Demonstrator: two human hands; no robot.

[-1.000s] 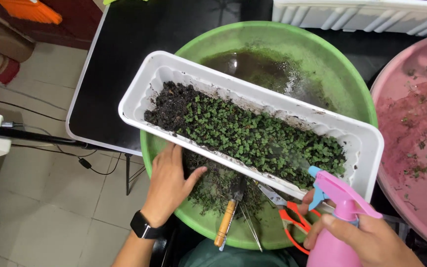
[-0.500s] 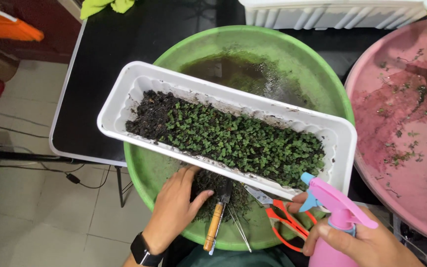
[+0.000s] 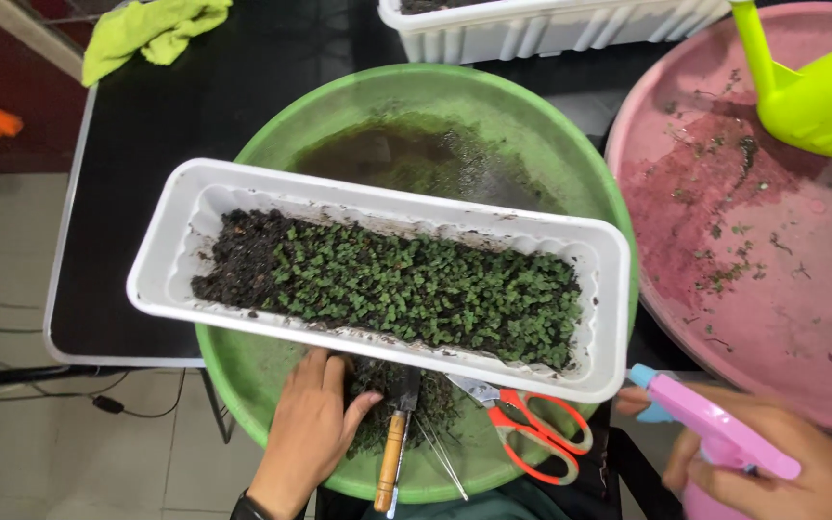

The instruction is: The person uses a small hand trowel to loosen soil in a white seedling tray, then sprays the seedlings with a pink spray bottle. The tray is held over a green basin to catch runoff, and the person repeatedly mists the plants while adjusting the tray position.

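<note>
Left hand (image 3: 308,433): my fingers spread wide, resting in green basin (image 3: 243,371) under white planter (image 3: 170,255).
Right hand (image 3: 801,472): I grip pink spray bottle (image 3: 715,429).

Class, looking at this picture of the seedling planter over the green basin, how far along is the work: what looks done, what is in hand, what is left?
Done: seedlings fill most of the white planter.
In hand: the right hand grips a pink spray bottle; the left hand rests in the green basin below the planter.
Left: the planter's left end shows bare soil; scissors and a trowel lie unused.
</note>
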